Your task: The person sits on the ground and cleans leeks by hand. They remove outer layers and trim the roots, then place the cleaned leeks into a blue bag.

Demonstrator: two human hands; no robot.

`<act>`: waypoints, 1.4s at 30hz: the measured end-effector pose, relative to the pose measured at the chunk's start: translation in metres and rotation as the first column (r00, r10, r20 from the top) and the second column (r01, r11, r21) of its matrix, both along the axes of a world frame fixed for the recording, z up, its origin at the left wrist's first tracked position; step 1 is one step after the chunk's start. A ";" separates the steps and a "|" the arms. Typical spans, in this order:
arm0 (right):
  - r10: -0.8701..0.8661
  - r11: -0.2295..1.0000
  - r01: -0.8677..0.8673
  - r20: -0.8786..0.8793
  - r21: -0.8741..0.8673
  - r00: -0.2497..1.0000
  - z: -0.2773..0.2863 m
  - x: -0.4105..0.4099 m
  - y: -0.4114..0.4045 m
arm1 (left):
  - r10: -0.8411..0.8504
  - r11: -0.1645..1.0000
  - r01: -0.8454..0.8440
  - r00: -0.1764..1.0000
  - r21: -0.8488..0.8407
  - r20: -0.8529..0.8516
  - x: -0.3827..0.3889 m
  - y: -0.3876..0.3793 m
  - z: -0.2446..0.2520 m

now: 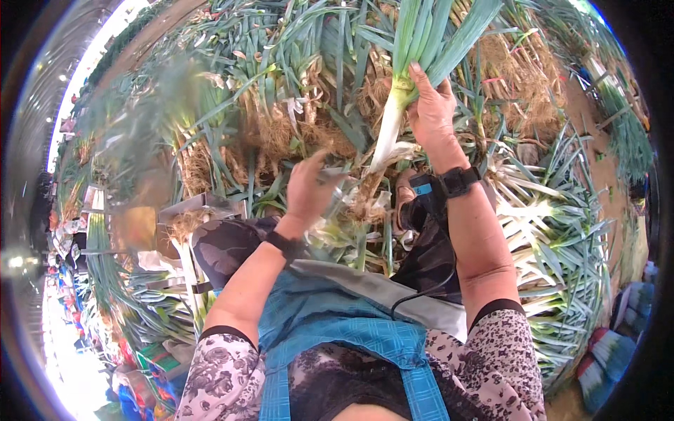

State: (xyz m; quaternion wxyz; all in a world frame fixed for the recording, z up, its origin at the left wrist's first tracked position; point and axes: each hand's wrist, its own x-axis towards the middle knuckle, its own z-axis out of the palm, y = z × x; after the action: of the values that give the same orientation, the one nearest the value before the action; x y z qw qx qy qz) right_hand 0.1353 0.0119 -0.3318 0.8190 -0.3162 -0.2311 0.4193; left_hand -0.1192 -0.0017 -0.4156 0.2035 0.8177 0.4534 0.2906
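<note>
My right hand [433, 108] grips a large leek [389, 123] where the green leaves meet the white shank. The leek slants, leaves up and away from me, its brown roots hanging between my knees. To the left of its lower shank is my left hand [310, 192], blurred, with the fingers pointing towards the leek; whether it holds anything is unclear. Peeled outer leaves [329, 231] lie on the ground below the hands. A dark band is on each wrist.
Piled leeks with rooty ends [274, 131] lie ahead. Cleaned white leeks [532, 226] are heaped at my right. At my left, a metal stand [200, 205] has leeks with roots [187, 263] beside it. Blue-and-white bundles [613, 347] sit at the far lower right.
</note>
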 end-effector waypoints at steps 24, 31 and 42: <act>-0.500 0.842 0.535 0.267 -0.071 0.824 -0.043 0.016 0.037 | -0.562 0.806 0.519 0.821 -0.285 -0.097 -0.026 -0.084 -0.022; -0.256 0.961 0.250 -0.038 -0.117 0.966 -0.021 0.002 0.024 | 0.408 0.592 0.240 0.734 -0.770 0.543 -0.008 -0.075 0.018; -0.426 0.794 0.512 0.300 -0.329 0.854 -0.029 0.009 0.029 | -0.285 0.916 0.272 0.959 -0.296 0.000 -0.002 -0.073 0.033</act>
State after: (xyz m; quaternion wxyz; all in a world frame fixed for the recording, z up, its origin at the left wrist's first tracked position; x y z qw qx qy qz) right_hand 0.1446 0.0411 -0.3611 0.7866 -0.5656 -0.1400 0.2042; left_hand -0.1215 -0.0743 -0.3822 0.3516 0.8407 0.3748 0.1706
